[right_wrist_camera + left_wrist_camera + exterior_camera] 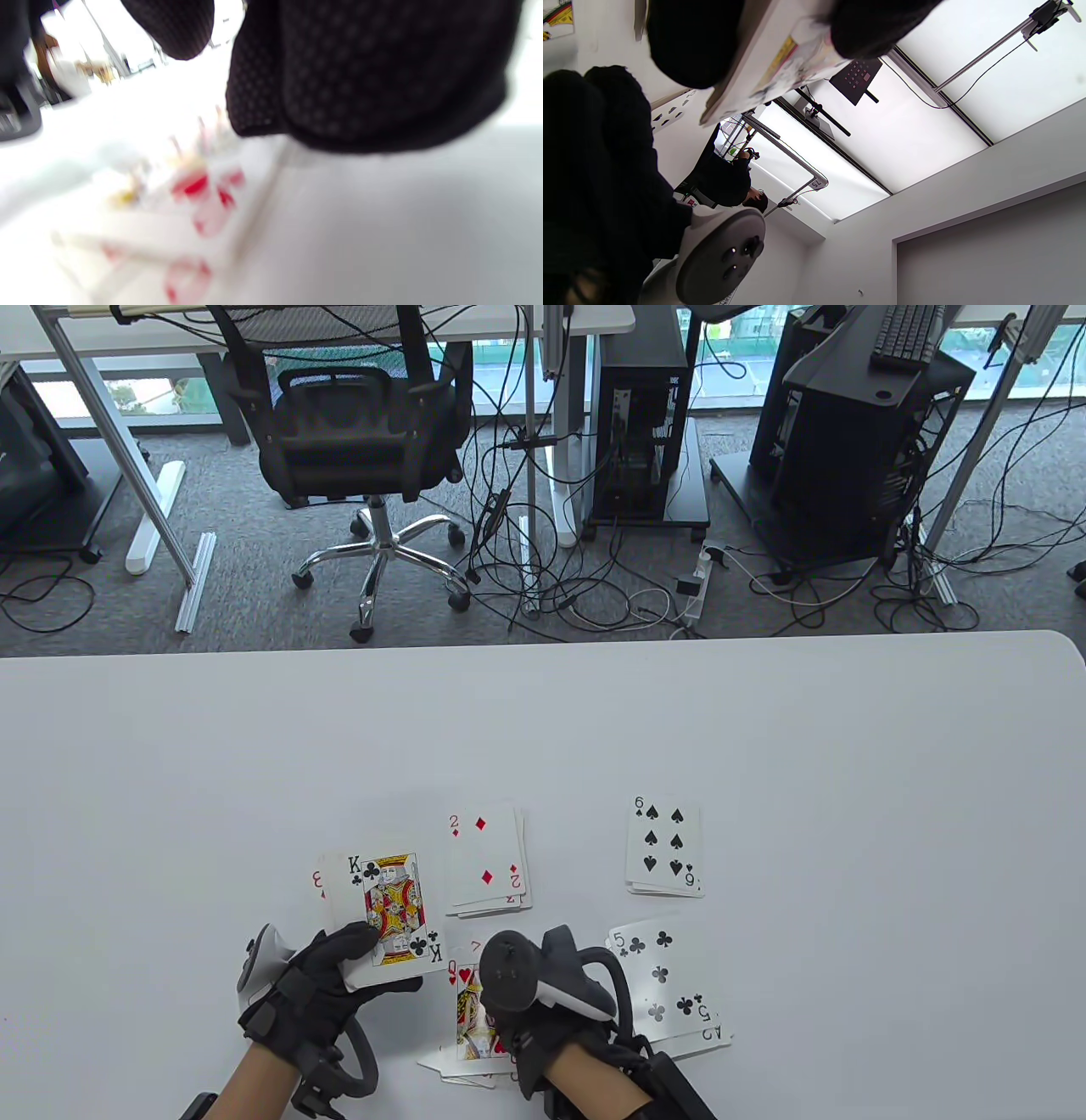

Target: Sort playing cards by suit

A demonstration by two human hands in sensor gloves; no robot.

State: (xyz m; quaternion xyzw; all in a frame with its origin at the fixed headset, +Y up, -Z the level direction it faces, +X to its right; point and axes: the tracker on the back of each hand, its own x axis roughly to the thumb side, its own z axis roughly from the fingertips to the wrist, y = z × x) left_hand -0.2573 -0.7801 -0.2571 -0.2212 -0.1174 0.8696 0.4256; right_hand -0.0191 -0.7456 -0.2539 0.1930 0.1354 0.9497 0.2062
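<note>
On my table feed, my left hand sits near the near edge of the worktop, left of centre. Its thumb lies across the bottom of the king of clubs, fingers underneath, so it grips a small held stack with that king on top. The king's long axis runs from the near edge toward the far edge, tilted slightly, with its top end away from me. A red three peeks out from behind its left side. In the left wrist feed the stack's edge shows clamped between dark gloved fingers.

Just right of the king, a pile topped by the two of diamonds lies upright, long axis toward the far edge.

Nearer me, the queen of hearts tops a loose pile at the near edge, long axis also near-to-far. My right hand covers its right part; whether the fingers pinch a card or merely rest there I cannot tell, and the right wrist feed is too blurred to settle it.

Further right, the five of clubs tops a slightly fanned pile, tilted clockwise. Beyond it, the six of spades tops a neat upright pile.
</note>
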